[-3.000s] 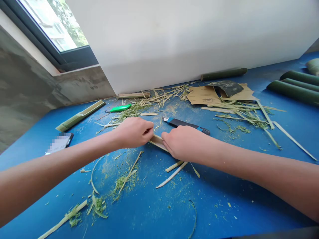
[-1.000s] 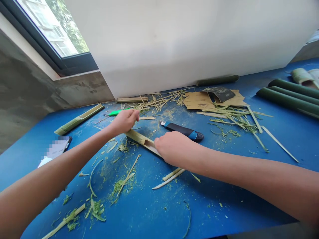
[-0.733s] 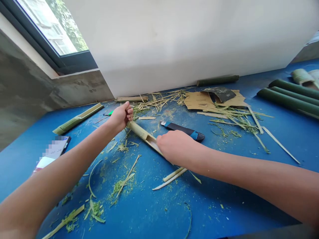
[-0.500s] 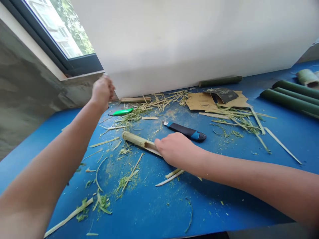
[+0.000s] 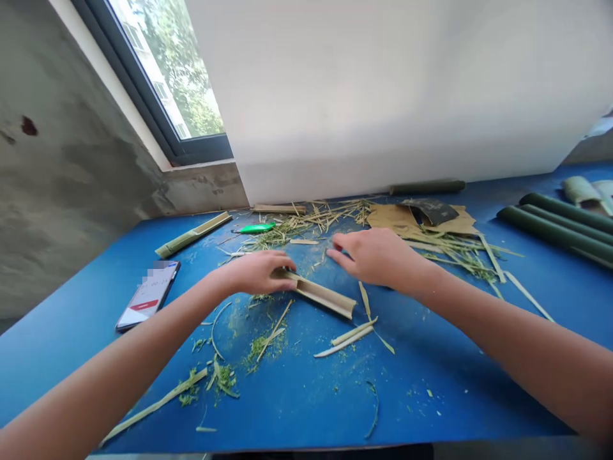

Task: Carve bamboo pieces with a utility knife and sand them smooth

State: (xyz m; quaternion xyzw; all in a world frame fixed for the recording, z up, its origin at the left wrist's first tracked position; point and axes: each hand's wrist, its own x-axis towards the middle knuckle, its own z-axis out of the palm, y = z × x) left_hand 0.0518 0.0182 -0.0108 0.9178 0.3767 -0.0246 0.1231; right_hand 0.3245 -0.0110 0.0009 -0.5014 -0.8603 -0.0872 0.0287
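Observation:
My left hand (image 5: 263, 271) is closed around the far left end of a split bamboo piece (image 5: 325, 297), its hollow facing up on the blue table. Just right of it, my right hand (image 5: 376, 255) is low over the table with curled fingers; whatever is under the palm is hidden. No part of the black and blue utility knife seen earlier shows now. Thin bamboo strips (image 5: 352, 335) lie in front of the bamboo piece. Beyond my left hand rests a bright green tool (image 5: 257, 228).
Another notched bamboo piece (image 5: 194, 234) and a phone (image 5: 149, 295) lie on the left. Bamboo shavings and a torn cardboard sheet (image 5: 390, 219) are at the back. Dark green bamboo tubes (image 5: 558, 233) lie on the right. A white panel (image 5: 393, 96) stands behind.
My left hand has come down from the back left onto the bamboo piece. My right hand has let go of that piece and moved to where the utility knife lay. The view has turned left.

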